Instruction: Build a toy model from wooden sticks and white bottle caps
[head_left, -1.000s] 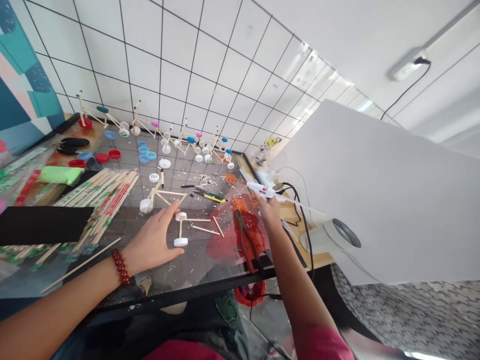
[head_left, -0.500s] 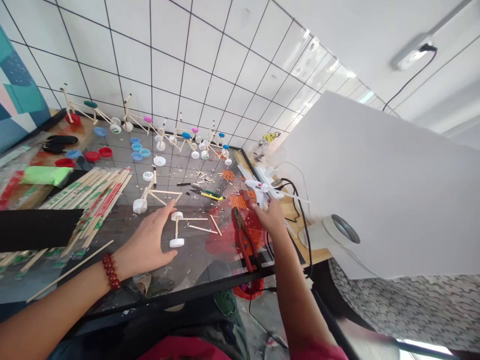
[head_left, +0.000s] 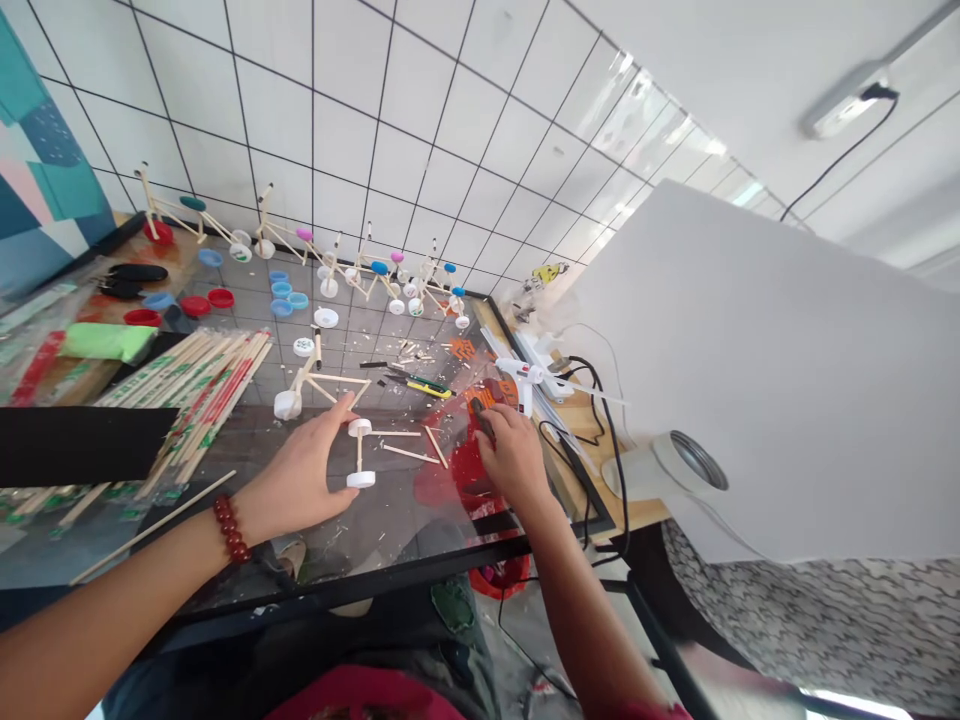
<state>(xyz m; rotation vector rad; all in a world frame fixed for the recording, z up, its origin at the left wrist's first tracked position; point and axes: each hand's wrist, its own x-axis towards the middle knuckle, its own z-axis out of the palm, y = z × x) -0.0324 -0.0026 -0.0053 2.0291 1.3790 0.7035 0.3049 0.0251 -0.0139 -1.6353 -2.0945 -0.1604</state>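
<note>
My left hand [head_left: 296,470], with a red bead bracelet [head_left: 231,528], is spread with thumb and fingers apart. Between them, at the edge of the hand, is a pair of white bottle caps [head_left: 361,480] joined by a short stick. The thumb tip meets the lower cap; the index finger lies beside the upper one. Thin sticks [head_left: 411,453] lie just right of the caps. My right hand [head_left: 514,455] is closed around the pliers [head_left: 482,418]; their dark jaws stick out, and the handles are hidden. Beyond that hand lies a white glue gun [head_left: 523,380].
A yellow utility knife [head_left: 429,388] lies among scraps. Stick-and-cap models [head_left: 300,385] stand behind my left hand and along the tiled wall. Bundled chopsticks [head_left: 202,390] and loose blue and red caps [head_left: 221,298] are at left. A cable [head_left: 600,385] and a lamp [head_left: 667,465] are at right.
My right hand has moved left and nearer, from beside the glue gun onto the pliers. My left thumb has come up to the lower cap. The view has shifted slightly.
</note>
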